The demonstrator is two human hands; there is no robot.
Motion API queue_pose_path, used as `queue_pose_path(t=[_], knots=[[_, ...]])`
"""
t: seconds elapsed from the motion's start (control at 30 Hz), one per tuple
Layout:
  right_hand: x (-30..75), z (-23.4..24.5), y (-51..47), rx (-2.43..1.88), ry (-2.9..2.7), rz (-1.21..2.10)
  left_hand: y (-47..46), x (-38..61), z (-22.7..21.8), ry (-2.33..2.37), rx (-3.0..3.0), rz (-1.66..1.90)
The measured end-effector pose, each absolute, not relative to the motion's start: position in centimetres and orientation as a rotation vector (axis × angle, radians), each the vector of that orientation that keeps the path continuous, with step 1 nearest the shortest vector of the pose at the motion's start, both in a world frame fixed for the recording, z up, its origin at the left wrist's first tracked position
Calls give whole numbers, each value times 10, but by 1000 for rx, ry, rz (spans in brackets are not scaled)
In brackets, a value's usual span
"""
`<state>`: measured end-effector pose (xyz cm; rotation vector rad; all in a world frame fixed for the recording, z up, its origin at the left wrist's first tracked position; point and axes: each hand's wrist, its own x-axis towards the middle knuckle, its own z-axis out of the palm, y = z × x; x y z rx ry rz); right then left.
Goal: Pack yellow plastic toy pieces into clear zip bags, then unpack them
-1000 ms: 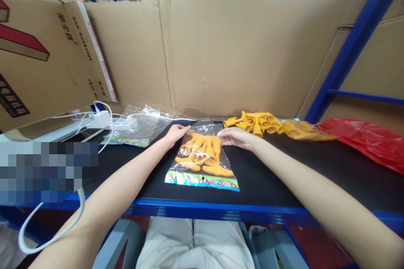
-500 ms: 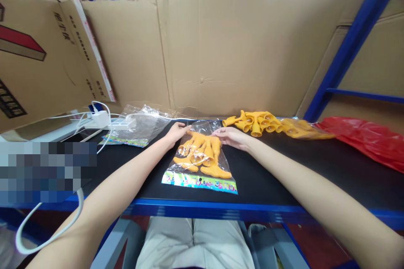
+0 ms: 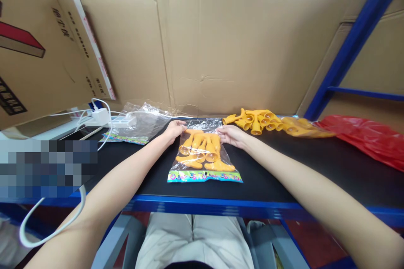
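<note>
A clear plastic bag (image 3: 203, 155) with a colourful bottom strip lies flat on the black tabletop (image 3: 284, 168). Inside it are several orange rubber toys. My left hand (image 3: 174, 129) pinches the bag's far left corner. My right hand (image 3: 229, 134) pinches the far right corner at the bag's open top edge. Both hands have fingers curled onto the plastic.
A loose pile of the same orange toys (image 3: 259, 121) lies behind my right hand, with a red plastic bag (image 3: 366, 141) further right. Empty clear bags (image 3: 139, 126) and a white power strip with cables (image 3: 101, 117) lie at the left. Cardboard walls (image 3: 221, 50) close the back.
The bag has been straightened so its colourful strip lies square to the table edge. Both hands have shifted slightly along the bag's top edge.
</note>
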<state>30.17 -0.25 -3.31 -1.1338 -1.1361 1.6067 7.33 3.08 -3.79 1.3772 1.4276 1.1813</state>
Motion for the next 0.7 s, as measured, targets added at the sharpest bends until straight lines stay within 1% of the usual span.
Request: queue_pose_path(t=[0.2, 0.37, 0.47, 0.7], knots=[[302, -33, -2, -1104, -1131, 1609, 34, 68, -41, 1321, 1315, 1213], [304, -33, -4, -1096, -1215, 1605, 30, 59, -37, 1121, 1339, 1016], [306, -34, -1, -1151, -1218, 1582, 31, 54, -34, 1128, 1350, 945], [313, -35, 9, -1199, -1246, 1586, 34, 48, -33, 1113, 1359, 919]])
